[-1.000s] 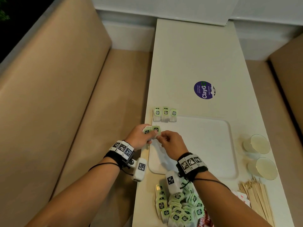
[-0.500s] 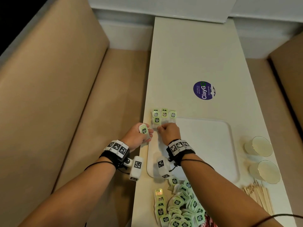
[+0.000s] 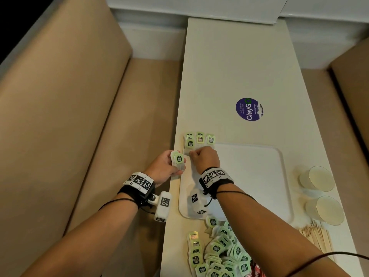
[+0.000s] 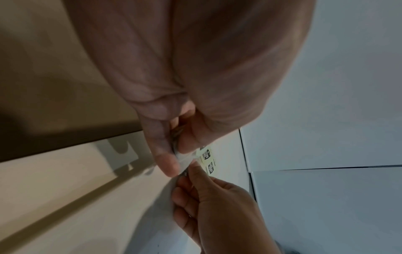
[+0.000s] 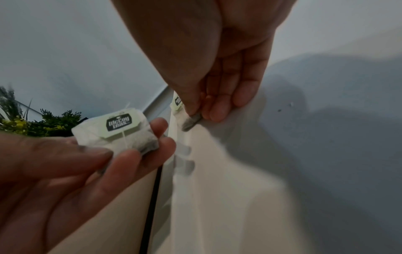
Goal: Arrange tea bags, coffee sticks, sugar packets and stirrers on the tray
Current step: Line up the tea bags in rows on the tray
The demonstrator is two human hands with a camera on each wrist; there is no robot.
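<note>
purple claygo sticker [image 3: 249, 109] on table [image 3: 229, 66]; two glasses [image 3: 317, 178] at right.

We see the right hand [image 3: 205, 159] pinching a tea bag [image 3: 190, 144] at the tray's [image 3: 259, 176] far-left corner; the left hand [image 3: 163, 169] holds tea bags [image 3: 178, 159] beside it.

Booth seating: tan upholstered bench [image 3: 65, 116] at the table's left edge, a second bench [image 3: 351, 80] at its right. Narrow cream table [image 3: 229, 62] abutting a white wall ledge [image 3: 199, 9]; dim lighting.
</note>
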